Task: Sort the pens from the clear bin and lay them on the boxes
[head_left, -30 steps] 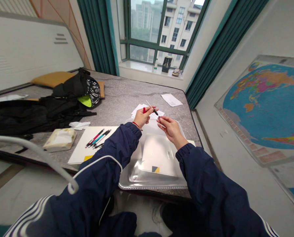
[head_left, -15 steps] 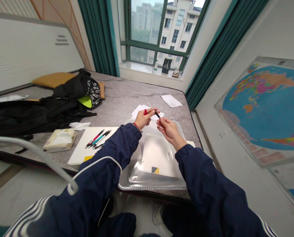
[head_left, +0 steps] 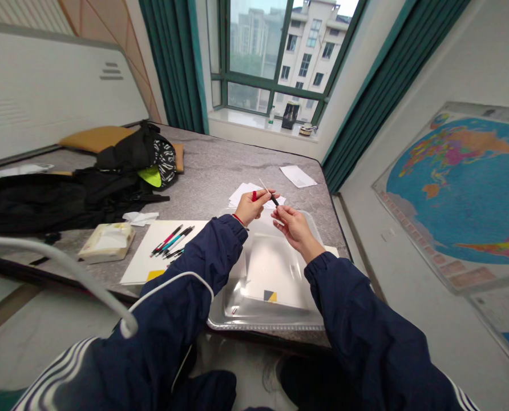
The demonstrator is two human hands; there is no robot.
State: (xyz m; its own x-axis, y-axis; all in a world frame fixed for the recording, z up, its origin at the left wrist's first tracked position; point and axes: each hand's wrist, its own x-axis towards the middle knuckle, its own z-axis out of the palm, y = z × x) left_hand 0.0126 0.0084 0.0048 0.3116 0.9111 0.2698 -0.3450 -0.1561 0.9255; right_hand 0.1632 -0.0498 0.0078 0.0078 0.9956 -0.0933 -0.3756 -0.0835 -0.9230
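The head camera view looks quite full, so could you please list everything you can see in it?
thin stick: one, white with black end, held by the left hand
paper sheets: several, white, on the grey tabletop
plastic sleeve: one, clear, at the tabletop's near edge
pens: several, red, teal and black, on a white board
tissue box: one, beige, left of the board
bags: at least two, black, far left
kettle: one, black, on the windowsill
world map: one, mostly blue, on the right wall
left hand: red wristband, navy sleeve
right hand: navy sleeve
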